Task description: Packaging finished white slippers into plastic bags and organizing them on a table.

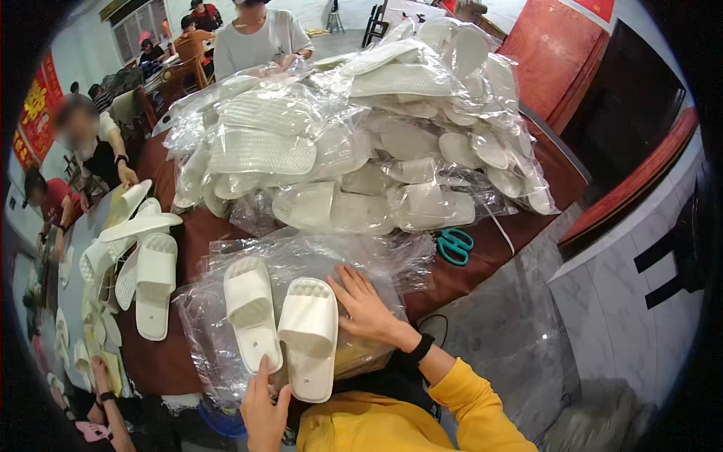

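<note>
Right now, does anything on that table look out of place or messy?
Mostly the loose white slippers at the table's left end: they lie jumbled, some overlapping and tipped on edge. The teal scissors sit alone near the table's right edge. The pair of white slippers between the left hand and right hand lies tidy, side by side.

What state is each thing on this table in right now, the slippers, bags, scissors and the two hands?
Pair of white slippers: unbagged, soles down, side by side on clear bags.
Left hand: touching one slipper's heel.
Right hand: flat on clear bags.
Slipper heap: bagged, piled.
Teal scissors: lying closed.
</note>
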`<move>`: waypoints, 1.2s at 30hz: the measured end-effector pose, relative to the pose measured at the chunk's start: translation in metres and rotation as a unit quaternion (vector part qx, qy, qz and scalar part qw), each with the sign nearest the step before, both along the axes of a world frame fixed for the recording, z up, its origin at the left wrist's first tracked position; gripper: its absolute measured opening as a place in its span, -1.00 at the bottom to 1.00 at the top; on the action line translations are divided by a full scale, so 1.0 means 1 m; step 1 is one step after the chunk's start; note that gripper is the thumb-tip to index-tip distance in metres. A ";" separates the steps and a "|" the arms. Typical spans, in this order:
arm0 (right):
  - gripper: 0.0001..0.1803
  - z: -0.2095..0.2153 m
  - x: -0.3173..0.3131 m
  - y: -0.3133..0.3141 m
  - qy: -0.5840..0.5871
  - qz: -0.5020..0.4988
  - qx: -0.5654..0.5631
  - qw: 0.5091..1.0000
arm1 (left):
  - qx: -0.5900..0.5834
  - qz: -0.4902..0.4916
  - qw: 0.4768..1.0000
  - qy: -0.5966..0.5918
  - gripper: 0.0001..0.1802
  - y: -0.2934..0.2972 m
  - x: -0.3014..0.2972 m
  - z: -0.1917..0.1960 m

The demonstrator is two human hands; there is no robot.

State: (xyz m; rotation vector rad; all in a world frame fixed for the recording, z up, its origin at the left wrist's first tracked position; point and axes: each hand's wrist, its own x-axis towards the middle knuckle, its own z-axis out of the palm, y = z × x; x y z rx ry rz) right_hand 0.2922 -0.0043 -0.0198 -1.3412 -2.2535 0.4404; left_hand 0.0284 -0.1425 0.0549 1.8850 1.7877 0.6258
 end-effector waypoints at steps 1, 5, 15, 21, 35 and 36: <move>-0.22 -0.003 0.002 0.000 0.022 0.008 -0.005 1.000 | -0.013 0.010 0.999 0.040 -0.29 0.002 0.008 0.012; -0.23 0.000 0.000 0.001 0.037 0.006 0.002 0.999 | -0.016 -0.031 0.990 0.133 -0.28 0.006 0.014 0.009; -0.56 0.057 0.042 -0.012 0.228 -0.080 0.002 0.970 | 0.153 -0.052 0.970 0.179 -0.25 0.086 0.042 -0.003; -0.80 0.053 0.144 0.006 0.200 -0.334 0.084 0.917 | 0.161 -0.022 0.969 0.186 -0.17 0.112 0.036 -0.005; -0.85 0.020 0.174 0.032 0.203 -0.390 0.059 0.897 | 0.229 0.080 0.963 0.118 -0.30 0.134 0.046 -0.028; -0.86 0.023 0.179 0.031 0.295 -0.417 0.010 0.860 | 0.229 0.081 0.963 0.115 -0.30 0.134 0.046 -0.029</move>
